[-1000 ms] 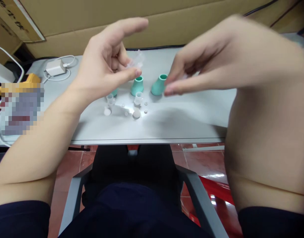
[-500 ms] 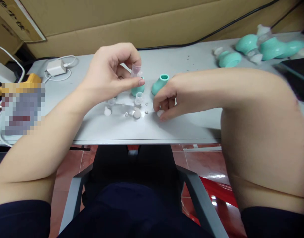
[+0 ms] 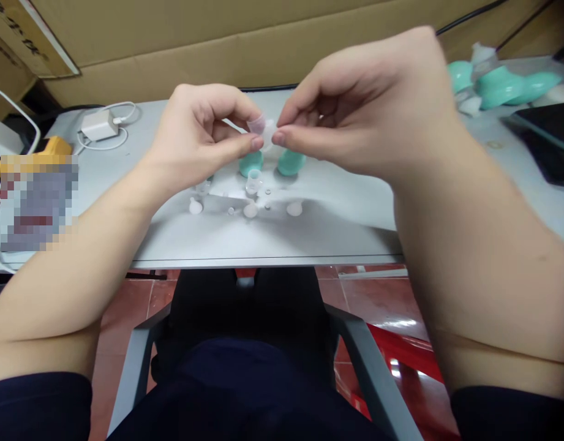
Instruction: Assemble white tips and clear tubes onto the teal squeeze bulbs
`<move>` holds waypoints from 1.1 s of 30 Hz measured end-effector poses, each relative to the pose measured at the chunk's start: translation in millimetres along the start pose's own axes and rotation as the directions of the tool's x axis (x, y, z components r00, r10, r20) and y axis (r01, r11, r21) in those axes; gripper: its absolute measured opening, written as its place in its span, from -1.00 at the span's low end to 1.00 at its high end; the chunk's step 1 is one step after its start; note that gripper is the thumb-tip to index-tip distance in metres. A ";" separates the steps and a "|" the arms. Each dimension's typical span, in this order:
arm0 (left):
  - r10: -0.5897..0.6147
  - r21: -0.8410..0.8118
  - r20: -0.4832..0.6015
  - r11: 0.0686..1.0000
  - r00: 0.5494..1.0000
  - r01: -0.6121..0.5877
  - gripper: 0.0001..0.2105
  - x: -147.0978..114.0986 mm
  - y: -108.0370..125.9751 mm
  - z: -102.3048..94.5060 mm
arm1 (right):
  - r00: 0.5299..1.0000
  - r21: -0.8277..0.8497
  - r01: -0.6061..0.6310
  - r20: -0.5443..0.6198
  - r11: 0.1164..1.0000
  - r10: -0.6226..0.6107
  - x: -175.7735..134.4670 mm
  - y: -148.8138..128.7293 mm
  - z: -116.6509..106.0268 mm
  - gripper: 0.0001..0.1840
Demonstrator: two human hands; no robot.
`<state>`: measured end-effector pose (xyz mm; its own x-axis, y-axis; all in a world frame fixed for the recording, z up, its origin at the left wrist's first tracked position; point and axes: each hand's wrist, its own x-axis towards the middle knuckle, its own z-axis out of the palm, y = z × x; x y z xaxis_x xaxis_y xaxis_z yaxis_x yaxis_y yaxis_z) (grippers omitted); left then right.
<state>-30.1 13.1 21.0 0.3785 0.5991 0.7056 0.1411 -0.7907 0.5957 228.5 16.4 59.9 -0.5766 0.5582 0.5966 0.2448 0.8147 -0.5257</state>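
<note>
Below centre, white discs are left loose on the bench. Beyond, at upper centre, a translucent fitting is pinched by left hand and right hand, fingers nearly closed. Upper right, teal bulbs appear assembled.

Green bulbs, white discs, grey tabletop

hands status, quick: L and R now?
Left hand: closed, holding a clear cup between thumb and fingers.
Right hand: closed in a pinch beside the cup; whether it grips that or a separate piece can't be told.
</note>
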 end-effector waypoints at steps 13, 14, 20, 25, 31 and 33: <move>0.033 0.063 -0.036 0.998 0.999 -0.031 -0.73 -2.9 -4.4 6.3 | 0.999 0.018 -0.030 -0.037 0.999 0.031 -2.2 6.3 14.6 -0.90; 0.031 0.067 -0.043 0.997 0.999 -0.028 -0.73 -3.6 -4.3 7.0 | 0.999 0.023 -0.034 -0.036 0.999 0.035 -2.3 5.8 15.0 -0.88; 0.067 0.005 -0.044 0.998 0.997 -0.067 -0.77 -2.2 5.2 8.5 | 0.988 0.020 -0.124 -0.088 0.992 0.126 0.9 -1.6 16.1 -0.76; 0.106 0.059 -0.034 0.993 0.994 -0.103 -0.78 0.1 3.6 6.5 | 0.984 0.008 -0.167 -0.056 0.986 0.167 2.4 -4.1 15.9 -0.68; 0.072 0.097 -0.014 0.993 0.997 -0.070 -0.75 -1.7 0.8 6.8 | 0.989 0.041 -0.151 0.009 0.988 0.150 0.6 -7.6 14.5 -0.78; 0.048 0.104 -0.018 0.994 0.999 -0.045 -0.76 -2.3 1.7 7.6 | 0.987 0.017 -0.162 0.023 0.987 0.161 0.2 -9.6 14.0 -0.79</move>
<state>-23.9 9.3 17.5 0.3681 0.5629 0.7400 0.2179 -0.8260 0.5199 215.2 6.5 56.6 -0.5470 0.6786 0.4901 0.3214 0.7109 -0.6256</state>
